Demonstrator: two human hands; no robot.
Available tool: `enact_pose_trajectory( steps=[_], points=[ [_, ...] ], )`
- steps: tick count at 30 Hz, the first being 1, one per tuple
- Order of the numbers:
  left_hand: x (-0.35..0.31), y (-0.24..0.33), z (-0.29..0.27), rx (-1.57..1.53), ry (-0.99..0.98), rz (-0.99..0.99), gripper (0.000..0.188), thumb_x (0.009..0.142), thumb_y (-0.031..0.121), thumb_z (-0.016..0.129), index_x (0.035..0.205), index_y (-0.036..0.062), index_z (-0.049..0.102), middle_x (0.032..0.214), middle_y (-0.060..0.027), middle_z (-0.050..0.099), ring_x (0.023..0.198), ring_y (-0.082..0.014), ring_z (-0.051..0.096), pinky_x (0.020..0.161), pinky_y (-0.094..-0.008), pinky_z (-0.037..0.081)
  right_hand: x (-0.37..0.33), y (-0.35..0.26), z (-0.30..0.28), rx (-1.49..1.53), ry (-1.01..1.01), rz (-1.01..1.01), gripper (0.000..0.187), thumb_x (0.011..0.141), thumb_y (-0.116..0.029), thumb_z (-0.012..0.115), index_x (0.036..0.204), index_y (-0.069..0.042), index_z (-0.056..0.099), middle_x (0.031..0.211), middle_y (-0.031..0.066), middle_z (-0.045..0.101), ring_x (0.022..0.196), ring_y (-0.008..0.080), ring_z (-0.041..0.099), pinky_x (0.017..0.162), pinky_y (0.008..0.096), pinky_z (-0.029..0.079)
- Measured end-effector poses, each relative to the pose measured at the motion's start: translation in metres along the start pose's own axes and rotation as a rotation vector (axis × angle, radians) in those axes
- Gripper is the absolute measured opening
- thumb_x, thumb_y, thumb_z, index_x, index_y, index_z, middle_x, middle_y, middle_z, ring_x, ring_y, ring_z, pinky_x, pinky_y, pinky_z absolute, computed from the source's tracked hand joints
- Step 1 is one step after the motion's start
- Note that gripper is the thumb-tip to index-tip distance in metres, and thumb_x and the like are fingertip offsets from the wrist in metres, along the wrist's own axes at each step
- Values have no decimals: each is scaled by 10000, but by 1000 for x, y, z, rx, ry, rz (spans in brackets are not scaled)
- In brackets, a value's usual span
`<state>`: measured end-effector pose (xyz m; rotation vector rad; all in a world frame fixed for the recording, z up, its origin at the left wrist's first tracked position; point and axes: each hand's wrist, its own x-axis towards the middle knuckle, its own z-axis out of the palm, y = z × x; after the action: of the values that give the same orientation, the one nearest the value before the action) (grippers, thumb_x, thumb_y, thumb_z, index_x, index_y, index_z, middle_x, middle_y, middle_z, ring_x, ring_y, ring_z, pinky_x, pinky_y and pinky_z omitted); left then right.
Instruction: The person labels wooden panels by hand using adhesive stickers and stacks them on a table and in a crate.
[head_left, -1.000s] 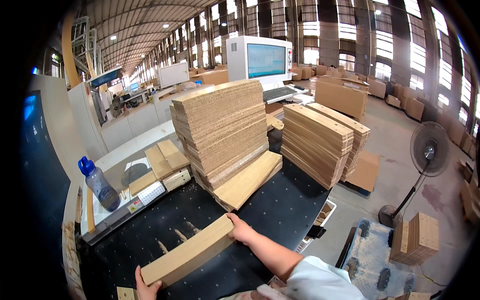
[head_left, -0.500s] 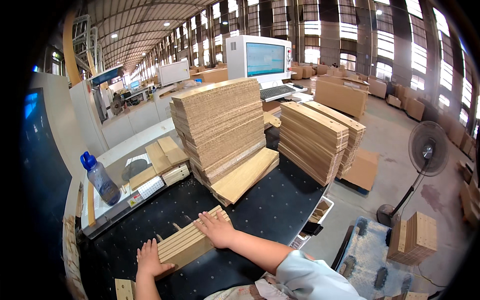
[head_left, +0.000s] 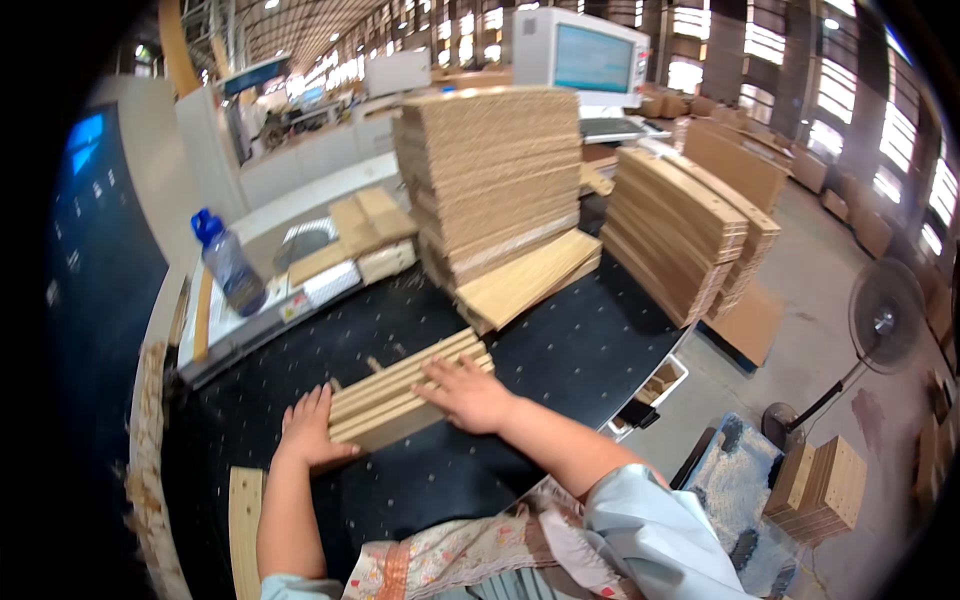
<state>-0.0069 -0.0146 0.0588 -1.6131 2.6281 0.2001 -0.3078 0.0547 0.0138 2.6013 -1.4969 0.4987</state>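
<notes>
A row of narrow wooden boards (head_left: 385,425) stands on edge, side by side, on the black dotted tabletop (head_left: 560,370). My left hand (head_left: 312,432) lies against the row's left end, thumb apart along the near face and fingers stretched toward the far side. Across the top edges near the right end rests my right hand (head_left: 470,396), its fingers spread. Neither hand wraps round the boards. Just beyond the row rises a tall stack of boards (head_left: 495,180), with a few loose boards (head_left: 530,275) leaning at its foot.
Two more board stacks (head_left: 670,225) stand at the right edge. A blue-capped bottle (head_left: 232,268) is on the left ledge. A single board (head_left: 245,525) lies at the near left. Behind are a computer monitor (head_left: 595,60) and, on the right, a floor fan (head_left: 882,320).
The view has tipped downward, so the tabletop and boards sit higher in the picture. Both hands stay on the row of boards; the fingers of my left hand are closer together.
</notes>
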Motion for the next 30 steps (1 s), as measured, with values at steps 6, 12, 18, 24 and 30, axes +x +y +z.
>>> enact_pose_trajectory(
  steps=[6,12,18,24,30],
  points=[
    [-19,10,0,64,8,2,1067,589,472,774,1453,192,214,1511,-111,187,1394,-327,151,1089,-575,151,-5,-16,-8,-12,-19,33,731,732,-135,653,1394,-191,346,1438,156,311,1351,334,264,1064,559,220],
    [-17,14,-3,62,-6,3,1047,592,439,784,1446,191,232,1503,-95,212,1377,-325,199,1077,-580,173,33,-36,-9,-50,36,118,806,666,-185,729,1381,-164,358,1416,157,332,1349,313,265,1046,584,238],
    [-25,14,1,91,163,57,846,593,381,795,1303,99,433,1076,-121,566,1040,-299,529,885,-429,403,60,-38,-15,-6,-122,74,665,589,-189,778,1201,-153,521,1086,82,511,1082,261,466,918,526,348],
    [-58,20,-8,17,219,148,735,547,353,824,1165,76,539,1015,-115,569,981,-319,536,855,-414,426,39,-49,-29,-15,-145,-3,787,564,-286,815,1262,-144,479,1069,88,511,1098,281,466,921,558,342],
    [-49,29,-1,61,115,157,1031,547,444,805,1393,91,333,1197,-176,530,1153,-340,484,1006,-407,357,37,-39,-25,-70,-128,43,897,558,-327,803,1339,-139,403,1186,112,517,1158,287,458,985,608,279]
  ],
)
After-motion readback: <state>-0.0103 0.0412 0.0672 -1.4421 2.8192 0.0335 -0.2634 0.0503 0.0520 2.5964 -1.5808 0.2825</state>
